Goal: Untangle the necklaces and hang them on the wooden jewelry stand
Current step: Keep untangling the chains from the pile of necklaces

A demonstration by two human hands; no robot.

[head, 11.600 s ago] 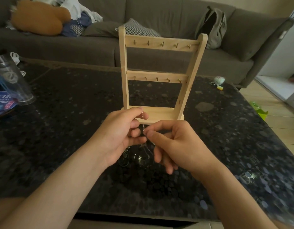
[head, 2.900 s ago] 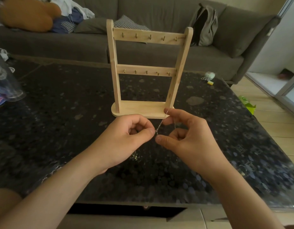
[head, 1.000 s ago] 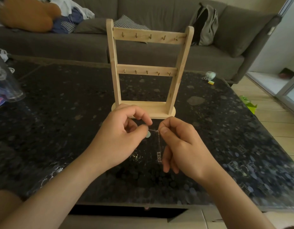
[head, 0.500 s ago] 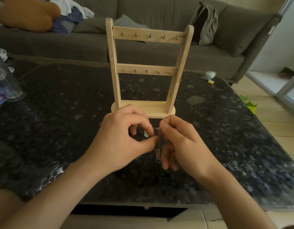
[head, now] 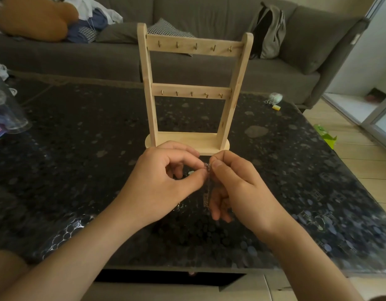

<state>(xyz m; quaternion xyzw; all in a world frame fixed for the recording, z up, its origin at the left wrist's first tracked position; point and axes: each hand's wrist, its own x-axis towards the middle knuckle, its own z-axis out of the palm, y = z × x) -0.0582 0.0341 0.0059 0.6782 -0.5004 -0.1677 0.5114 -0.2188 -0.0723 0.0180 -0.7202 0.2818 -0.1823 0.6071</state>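
Pinching a thin silver chain necklace (head: 207, 168) between curled thumb and forefinger of both left hand (head: 164, 183) and right hand (head: 237, 187), just in front of the pale wooden two-rail jewelry stand (head: 192, 92), above the dark speckled worktop (head: 79, 148).

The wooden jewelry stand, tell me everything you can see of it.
The stand is pale bare wood: two uprights, two crossbars with five small metal hooks each, all empty, on an oval base. It stands upright on the dark speckled table, just beyond the left hand and right hand, which pinch a thin chain, not the stand.
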